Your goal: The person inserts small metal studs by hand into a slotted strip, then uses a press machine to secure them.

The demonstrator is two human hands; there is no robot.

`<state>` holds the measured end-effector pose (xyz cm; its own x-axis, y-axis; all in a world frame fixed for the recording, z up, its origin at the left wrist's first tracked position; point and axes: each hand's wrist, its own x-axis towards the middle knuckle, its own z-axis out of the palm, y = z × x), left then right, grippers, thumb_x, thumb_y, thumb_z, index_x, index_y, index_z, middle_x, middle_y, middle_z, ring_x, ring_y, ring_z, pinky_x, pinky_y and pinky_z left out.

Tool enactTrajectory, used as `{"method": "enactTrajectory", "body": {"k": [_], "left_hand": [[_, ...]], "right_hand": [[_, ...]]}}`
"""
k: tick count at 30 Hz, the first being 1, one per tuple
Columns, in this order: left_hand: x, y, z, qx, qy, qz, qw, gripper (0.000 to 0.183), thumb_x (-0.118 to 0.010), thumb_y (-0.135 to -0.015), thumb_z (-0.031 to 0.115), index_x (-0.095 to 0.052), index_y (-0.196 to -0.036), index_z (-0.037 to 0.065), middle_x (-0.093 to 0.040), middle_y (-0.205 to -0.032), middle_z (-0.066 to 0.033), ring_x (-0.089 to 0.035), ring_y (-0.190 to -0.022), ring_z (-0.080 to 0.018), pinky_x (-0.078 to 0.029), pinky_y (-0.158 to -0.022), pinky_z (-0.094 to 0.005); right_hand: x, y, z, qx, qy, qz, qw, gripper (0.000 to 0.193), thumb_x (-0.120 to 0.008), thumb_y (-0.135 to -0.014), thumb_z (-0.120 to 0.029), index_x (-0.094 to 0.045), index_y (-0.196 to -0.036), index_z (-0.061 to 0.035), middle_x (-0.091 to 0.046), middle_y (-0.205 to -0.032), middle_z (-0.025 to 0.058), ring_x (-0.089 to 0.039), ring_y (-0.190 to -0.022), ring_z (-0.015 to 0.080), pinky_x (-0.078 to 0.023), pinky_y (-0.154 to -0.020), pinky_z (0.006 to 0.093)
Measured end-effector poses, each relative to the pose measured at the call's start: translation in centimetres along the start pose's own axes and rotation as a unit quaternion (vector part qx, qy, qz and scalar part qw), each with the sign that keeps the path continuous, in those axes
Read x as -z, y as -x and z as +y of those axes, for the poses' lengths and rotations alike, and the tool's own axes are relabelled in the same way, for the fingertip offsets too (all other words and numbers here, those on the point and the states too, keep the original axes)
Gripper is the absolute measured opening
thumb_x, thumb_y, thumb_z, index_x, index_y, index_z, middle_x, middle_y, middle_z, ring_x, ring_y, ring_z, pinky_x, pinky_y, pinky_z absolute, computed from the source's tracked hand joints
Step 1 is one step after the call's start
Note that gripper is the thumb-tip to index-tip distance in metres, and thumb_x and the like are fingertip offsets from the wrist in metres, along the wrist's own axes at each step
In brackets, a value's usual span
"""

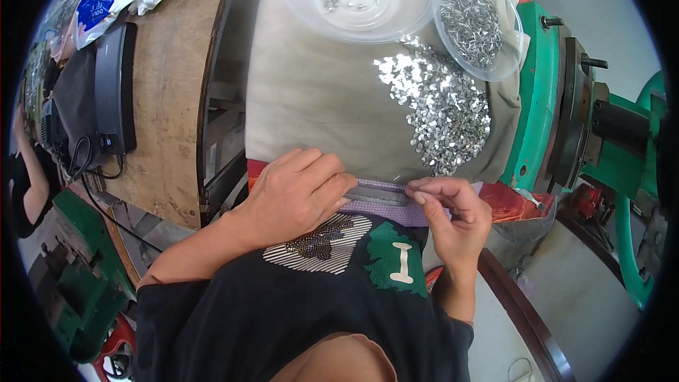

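Observation:
At the near edge of the cloth-covered work surface lies a narrow grey strip (382, 194) with a groove along it, set on purple checked cloth (385, 210). My left hand (300, 191) is closed over the strip's left end, its fingers bent and pressed together. At the right end, my right hand (458, 216) pinches with thumb and forefinger; whatever is between those fingertips is too small to make out. Farther off, a heap of small shiny metal pieces (453, 110) spreads over the beige cloth (318, 106).
Behind the heap stand a clear round bowl (518, 35) of small metal pins and a wider clear tub (297, 10) with a few pieces inside. A green machine (534, 99) borders the right side. Leftward is a wooden table (166, 92) with a black device (115, 88); another person's arm (32, 170) shows far left.

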<state>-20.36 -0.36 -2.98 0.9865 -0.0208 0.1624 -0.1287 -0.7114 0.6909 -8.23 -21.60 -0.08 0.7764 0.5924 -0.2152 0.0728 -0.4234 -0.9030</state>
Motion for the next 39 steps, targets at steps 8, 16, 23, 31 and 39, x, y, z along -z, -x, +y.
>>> {"method": "enactTrajectory", "body": {"k": [8, 16, 23, 31, 39], "left_hand": [[-0.1, 0.0, 0.1, -0.002, 0.003, 0.016, 1.0, 0.028, -0.077, -0.07, 0.013, -0.067, -0.095, 0.004, -0.052, -0.085, -0.0051, -0.055, -0.079, -0.0226, -0.047, -0.069, -0.0356], [-0.1, 0.2, 0.0, -0.005, 0.009, 0.016, 1.0, 0.027, -0.078, -0.071, 0.014, -0.067, -0.095, 0.004, -0.059, -0.086, -0.0059, -0.057, -0.077, -0.0248, -0.048, -0.068, -0.036], [-0.4, 0.2, 0.0, -0.011, -0.009, 0.021, 1.0, 0.027, -0.078, -0.072, 0.014, -0.067, -0.095, 0.004, -0.059, -0.086, -0.0054, -0.057, -0.077, -0.0243, -0.047, -0.068, -0.036], [-0.3, 0.3, 0.0, -0.012, -0.008, 0.02, 1.0, 0.027, -0.077, -0.073, 0.015, -0.067, -0.095, 0.004, -0.058, -0.087, -0.0053, -0.057, -0.077, -0.0244, -0.047, -0.069, -0.0362], [-0.4, 0.4, -0.1, -0.012, -0.011, 0.013, 1.0, 0.027, -0.077, -0.073, 0.015, -0.067, -0.096, 0.004, -0.058, -0.087, -0.0056, -0.057, -0.079, -0.0243, -0.047, -0.07, -0.0363]], "right_hand": [[-1.7, -0.1, -0.5, 0.125, 0.152, -0.059, 0.979, 0.011, -0.072, -0.078, 0.004, -0.069, -0.089, 0.0002, -0.074, -0.102, 0.0133, -0.069, -0.092, 0.027, -0.053, -0.08, 0.0345], [-2.0, 0.2, -0.2, 0.201, 0.232, -0.031, 0.951, 0.017, -0.077, -0.074, 0.001, -0.069, -0.089, -0.0013, -0.072, -0.099, 0.0101, -0.069, -0.084, 0.025, -0.055, -0.071, 0.0334], [-2.2, 0.4, -1.3, 0.279, 0.322, -0.027, 0.904, 0.017, -0.076, -0.072, 0.001, -0.071, -0.087, -0.0043, -0.073, -0.096, 0.0082, -0.069, -0.083, 0.0247, -0.055, -0.072, 0.0344], [-1.9, 0.2, -0.5, 0.215, 0.253, -0.036, 0.943, 0.018, -0.079, -0.072, -0.002, -0.071, -0.088, -0.0034, -0.072, -0.096, 0.0072, -0.068, -0.083, 0.024, -0.053, -0.071, 0.0348], [-2.1, 0.3, -0.1, 0.229, 0.248, -0.016, 0.941, 0.017, -0.079, -0.071, -0.002, -0.071, -0.086, -0.0036, -0.072, -0.095, 0.0071, -0.068, -0.085, 0.0249, -0.053, -0.077, 0.0375]]}}
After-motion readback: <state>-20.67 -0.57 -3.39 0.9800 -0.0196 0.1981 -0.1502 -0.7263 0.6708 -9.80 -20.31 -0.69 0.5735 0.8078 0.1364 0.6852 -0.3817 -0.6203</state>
